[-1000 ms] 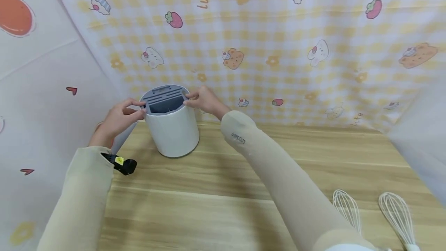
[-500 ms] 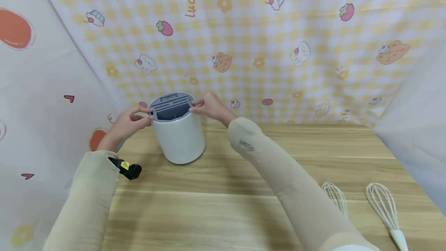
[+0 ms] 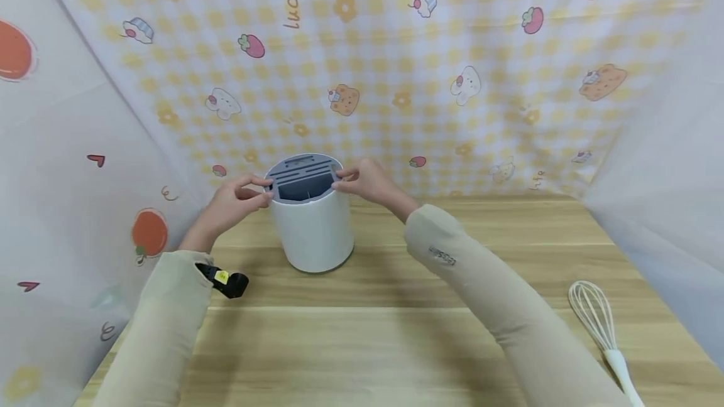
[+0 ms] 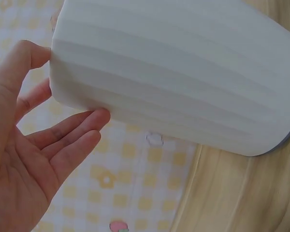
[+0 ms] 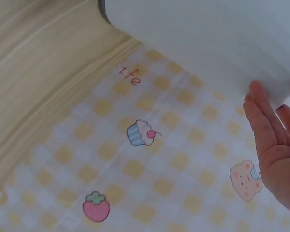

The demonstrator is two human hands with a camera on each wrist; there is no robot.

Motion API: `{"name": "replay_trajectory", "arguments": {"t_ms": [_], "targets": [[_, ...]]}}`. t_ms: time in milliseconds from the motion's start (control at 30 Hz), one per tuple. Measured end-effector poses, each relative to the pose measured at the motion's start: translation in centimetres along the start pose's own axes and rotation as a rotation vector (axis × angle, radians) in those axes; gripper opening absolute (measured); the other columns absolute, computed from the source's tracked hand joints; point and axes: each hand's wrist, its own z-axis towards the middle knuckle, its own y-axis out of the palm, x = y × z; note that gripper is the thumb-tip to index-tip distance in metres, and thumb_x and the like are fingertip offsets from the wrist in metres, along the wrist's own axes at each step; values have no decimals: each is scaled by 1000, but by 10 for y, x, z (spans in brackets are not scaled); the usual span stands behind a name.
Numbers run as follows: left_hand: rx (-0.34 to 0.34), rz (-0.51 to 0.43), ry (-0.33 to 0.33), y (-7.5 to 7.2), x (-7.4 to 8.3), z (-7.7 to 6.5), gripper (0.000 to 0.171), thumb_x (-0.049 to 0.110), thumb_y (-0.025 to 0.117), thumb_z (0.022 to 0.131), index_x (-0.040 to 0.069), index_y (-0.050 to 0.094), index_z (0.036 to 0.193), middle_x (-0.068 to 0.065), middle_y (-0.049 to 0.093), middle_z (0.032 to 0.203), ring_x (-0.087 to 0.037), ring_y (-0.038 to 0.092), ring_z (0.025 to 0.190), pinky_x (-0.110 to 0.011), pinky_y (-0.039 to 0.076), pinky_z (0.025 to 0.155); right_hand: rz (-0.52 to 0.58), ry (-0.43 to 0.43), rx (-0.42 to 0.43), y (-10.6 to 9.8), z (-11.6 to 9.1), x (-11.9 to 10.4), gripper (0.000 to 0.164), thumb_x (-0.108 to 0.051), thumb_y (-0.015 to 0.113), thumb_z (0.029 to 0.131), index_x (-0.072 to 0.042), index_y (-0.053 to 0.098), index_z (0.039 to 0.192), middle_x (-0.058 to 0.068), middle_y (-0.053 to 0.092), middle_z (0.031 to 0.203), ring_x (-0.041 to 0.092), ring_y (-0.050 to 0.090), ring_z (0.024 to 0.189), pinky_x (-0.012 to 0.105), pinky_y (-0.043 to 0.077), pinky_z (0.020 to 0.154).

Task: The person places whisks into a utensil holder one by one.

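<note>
While I watch from afar, the left hand point(image 3: 233, 205) pinches the left rim of a white utensil holder point(image 3: 315, 237) between thumb and forefinger; exactly which edge they grip, I cannot tell. That holder stands upright on the wooden table point(image 3: 384, 344), with a gray slotted insert point(image 3: 304, 177) in its mouth. At the opposite rim, the right hand point(image 3: 370, 182) pinches likewise. Uneven force, I judge, could tip the holder or jam the insert askew, because fingertips alone have purchase. Further right, the wire whisk point(image 3: 597, 326) lies well apart.

Arms point(image 3: 492, 300) reach forward, left grip point(image 3: 230, 205) and right grip point(image 3: 373, 182) pinching, facing each other.
</note>
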Motion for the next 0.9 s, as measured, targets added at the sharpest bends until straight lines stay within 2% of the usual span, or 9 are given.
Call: {"name": "replay_trajectory", "arguments": {"t_ms": [167, 500, 733, 900], "targets": [[-26, -19, -14, 20, 15, 1, 45, 32, 62, 88, 10, 54, 126, -20, 63, 104, -29, 60, 96, -49, 43, 86, -20, 9, 35, -14, -23, 11, 36, -22, 70, 82, -5, 65, 113, 11, 64, 107, 20, 62, 88, 26, 51, 67], [-74, -37, 10, 58, 42, 3, 42, 35, 66, 85, 13, 59, 120, -16, 60, 110, -27, 58, 100, -47, 47, 83, -61, -8, 82, -43, -74, 28, 38, -23, 69, 83, -2, 64, 114, 17, 65, 104, 26, 64, 92, 34, 53, 71], [-85, -45, 48, 79, 57, 1, 39, 35, 68, 82, 15, 62, 116, -13, 63, 106, -24, 60, 97, -44, 49, 80, 3, 37, 78, -58, -104, 37, 39, -20, 69, 83, -1, 62, 117, 17, 65, 104, 25, 63, 94, 37, 52, 77], [-97, -71, 62, 91, 64, -3, 36, 35, 70, 80, 19, 63, 112, -7, 61, 107, -20, 60, 95, -39, 52, 74, -27, 55, 119, -63, -124, 41, 39, -21, 70, 82, -2, 64, 114, 15, 67, 99, 23, 65, 89, 36, 53, 74]]}}
